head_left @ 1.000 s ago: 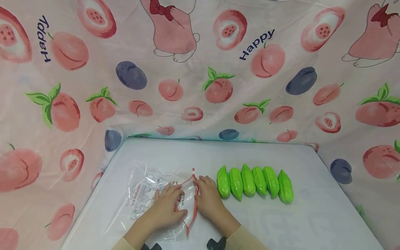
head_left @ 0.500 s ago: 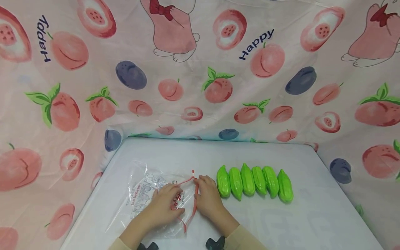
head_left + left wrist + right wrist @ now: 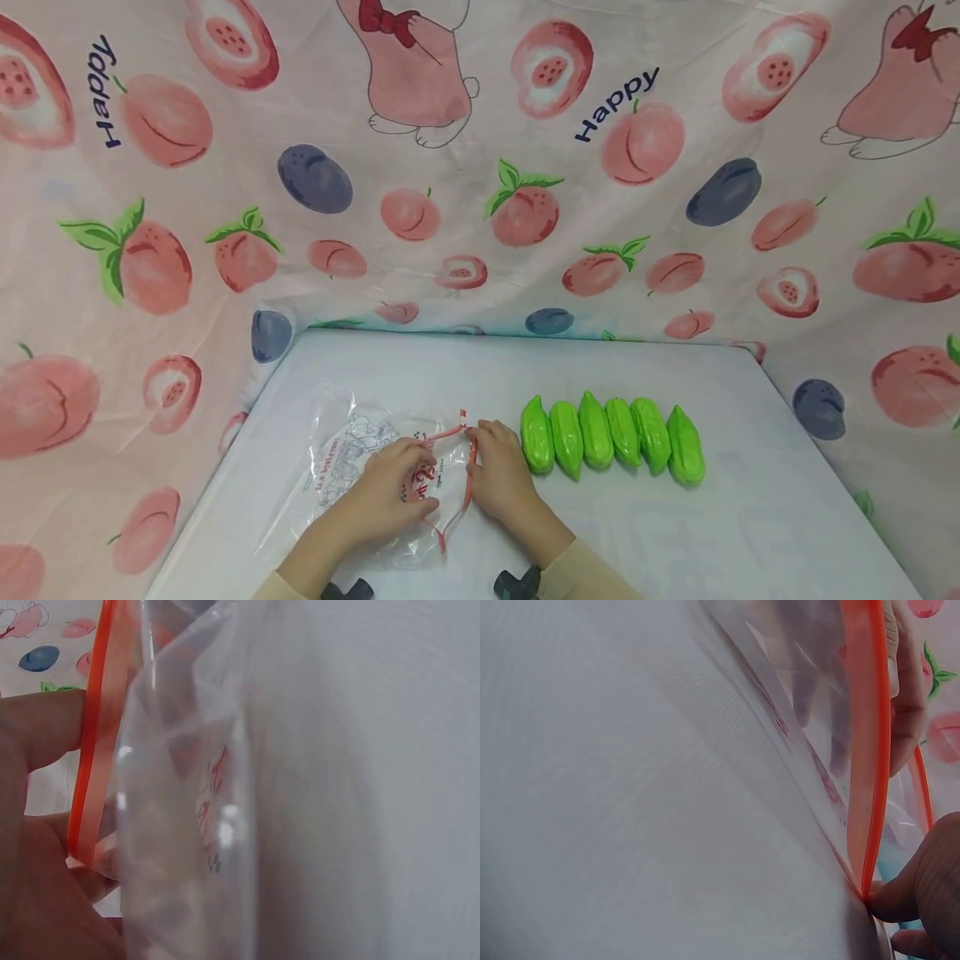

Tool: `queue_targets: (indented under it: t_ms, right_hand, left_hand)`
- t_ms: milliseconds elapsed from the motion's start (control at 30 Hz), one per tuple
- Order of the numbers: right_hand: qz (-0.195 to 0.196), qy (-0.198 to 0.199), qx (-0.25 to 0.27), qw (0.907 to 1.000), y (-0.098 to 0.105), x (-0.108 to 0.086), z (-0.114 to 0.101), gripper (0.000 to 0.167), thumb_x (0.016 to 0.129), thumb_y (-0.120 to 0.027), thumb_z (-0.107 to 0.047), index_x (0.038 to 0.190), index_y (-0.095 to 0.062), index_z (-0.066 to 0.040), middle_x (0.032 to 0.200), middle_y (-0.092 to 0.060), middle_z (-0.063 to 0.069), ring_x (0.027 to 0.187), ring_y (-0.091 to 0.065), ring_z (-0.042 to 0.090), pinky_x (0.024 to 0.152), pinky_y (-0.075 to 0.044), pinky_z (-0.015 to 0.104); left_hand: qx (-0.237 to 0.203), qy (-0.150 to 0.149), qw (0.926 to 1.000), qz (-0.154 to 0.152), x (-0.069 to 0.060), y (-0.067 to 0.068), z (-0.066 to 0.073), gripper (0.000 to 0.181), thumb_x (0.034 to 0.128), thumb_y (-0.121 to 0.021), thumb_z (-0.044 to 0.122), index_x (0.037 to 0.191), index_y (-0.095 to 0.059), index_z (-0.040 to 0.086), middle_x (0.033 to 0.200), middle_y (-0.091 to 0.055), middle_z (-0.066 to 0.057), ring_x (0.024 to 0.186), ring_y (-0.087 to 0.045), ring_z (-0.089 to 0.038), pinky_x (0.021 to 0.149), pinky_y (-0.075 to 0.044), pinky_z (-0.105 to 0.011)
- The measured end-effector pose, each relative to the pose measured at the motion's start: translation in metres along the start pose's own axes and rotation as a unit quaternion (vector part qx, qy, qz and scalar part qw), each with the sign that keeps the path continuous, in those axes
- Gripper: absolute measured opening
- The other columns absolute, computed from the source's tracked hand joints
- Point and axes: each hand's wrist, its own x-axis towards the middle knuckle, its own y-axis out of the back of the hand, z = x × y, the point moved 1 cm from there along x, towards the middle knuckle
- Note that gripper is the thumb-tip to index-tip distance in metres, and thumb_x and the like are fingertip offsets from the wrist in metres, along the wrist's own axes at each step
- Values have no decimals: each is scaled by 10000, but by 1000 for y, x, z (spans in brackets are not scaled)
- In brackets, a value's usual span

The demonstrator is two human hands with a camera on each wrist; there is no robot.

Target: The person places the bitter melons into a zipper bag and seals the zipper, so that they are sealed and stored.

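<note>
A clear plastic bag (image 3: 330, 467) with printed drawings and a red-orange zip edge lies on the left half of the table, its mouth spread apart toward the right. The left hand (image 3: 390, 492) rests at the near side of the mouth, fingers bent; in the left wrist view its thumb and fingers (image 3: 45, 727) are around the orange edge (image 3: 94, 735). The right hand (image 3: 501, 471) pinches the right-hand edge of the mouth; in the right wrist view its fingertips (image 3: 892, 900) meet the lower end of the orange strip (image 3: 870, 750).
Several green pod-shaped pieces (image 3: 596, 433) stand in a row just right of the right hand. The white table (image 3: 720, 533) is backed by a pink fruit-print cloth (image 3: 450, 292). Dark wrist-mounted pieces (image 3: 517, 583) show at the bottom edge.
The left hand has shifted slightly left and toward the near side, and the near corner of the bag's mouth has moved left with it. The right hand has barely moved.
</note>
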Motion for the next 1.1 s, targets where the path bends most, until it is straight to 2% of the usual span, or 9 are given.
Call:
queue_targets:
  t_ms: [167,333,500,667,1100]
  right_hand:
    - [11,26,21,10000,0,0,1,477,940,-789,-119,1402,-679,-162,1550,-589,93,1543,-452,373,1256,-408,593]
    - [22,15,29,10000,0,1,0,472,939,-790,-117,1395,-678,-169,1546,-589,97,1543,-452,376,1255,-406,598]
    - [-14,-18,40,10000,0,0,0,493,932,-796,-110,1406,-671,-171,1554,-582,97,1547,-446,375,1258,-404,597]
    - [-24,-22,67,10000,0,0,0,511,925,-799,-100,1414,-666,-165,1549,-584,95,1541,-450,370,1258,-409,587]
    - [7,-33,6,10000,-1,1,0,507,918,-809,-102,1401,-674,-177,1537,-596,95,1530,-462,369,1247,-421,592]
  left_hand:
    - [-91,-91,9999,81,0,3,-4,515,813,-930,302,1254,-685,201,1342,-658,53,1301,-627,-216,1127,-528,-545]
    - [-178,-233,9994,191,0,5,-5,508,806,-926,244,1245,-676,194,1344,-670,13,1305,-638,-218,1140,-530,-530]
    - [-321,-281,9984,369,-1,9,-3,503,791,-914,173,1234,-675,183,1281,-659,80,1246,-644,-154,1107,-552,-476]
    - [-485,-284,9973,465,-3,13,-2,512,791,-902,138,1248,-674,173,1278,-652,116,1274,-640,-151,1131,-540,-492]
    - [-655,-259,9962,508,-4,16,-6,529,781,-901,92,1244,-662,178,1332,-676,2,1332,-636,-213,1168,-511,-550]
